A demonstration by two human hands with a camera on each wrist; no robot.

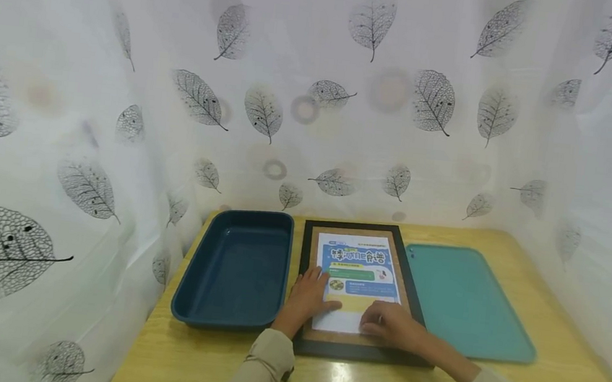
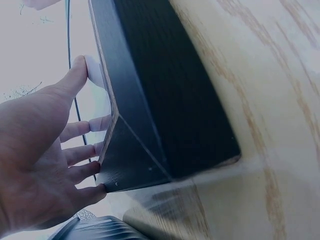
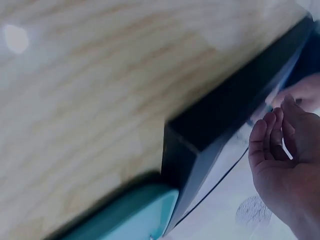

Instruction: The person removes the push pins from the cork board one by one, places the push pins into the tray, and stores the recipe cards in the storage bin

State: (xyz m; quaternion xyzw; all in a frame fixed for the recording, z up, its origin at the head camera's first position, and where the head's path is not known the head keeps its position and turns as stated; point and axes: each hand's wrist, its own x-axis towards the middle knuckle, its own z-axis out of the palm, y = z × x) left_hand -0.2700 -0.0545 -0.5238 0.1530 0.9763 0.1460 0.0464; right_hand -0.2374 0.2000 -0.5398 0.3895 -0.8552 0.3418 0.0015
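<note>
A dark picture frame lies on the table, with a brown inner border around a printed sheet in blue, green and yellow. My left hand rests at the sheet's left edge, fingers spread. In the left wrist view those fingers look relaxed beside the frame's thick corner, with reflections on its glossy face. Over the sheet's lower right part, my right hand has curled fingers. The right wrist view shows its thumb and fingertips together; anything between them is too small to tell.
Left of the frame stands a deep dark blue tray. A flat teal board lies close along the frame's right side. White curtains with leaf prints enclose the wooden table at the back and sides.
</note>
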